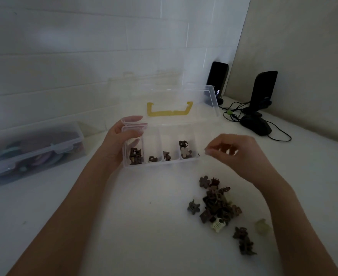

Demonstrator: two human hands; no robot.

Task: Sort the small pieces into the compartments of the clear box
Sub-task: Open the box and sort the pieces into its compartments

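Gripping the left end of the clear box (160,163), the left hand (118,140) has its fingers curled round the end wall, thumb on the near side. The box lies with its long axis running left to right across the white table (104,226), and its lid (164,102) with the yellow handle (170,110) stands open, tilted toward the back wall. Four compartments hold pieces: several brown ones in the leftmost, one in the second, one in the third, and two brown plus a pale flower-shaped one in the fourth. Whether there is a further compartment at the right end I cannot tell.

Just off that right end hovers the right hand (236,154), fingers bent, thumb and forefinger close together; whether they pinch anything I cannot tell.

Near the right forearm lies the pile of small pieces (220,206), mostly brown with one cream and one pale green, too tangled to count. Bare table lies between pile and box.

Off to the left sits one closed storage tub (32,152); two black speakers (263,90) and one mouse (255,124) stand at the back right.
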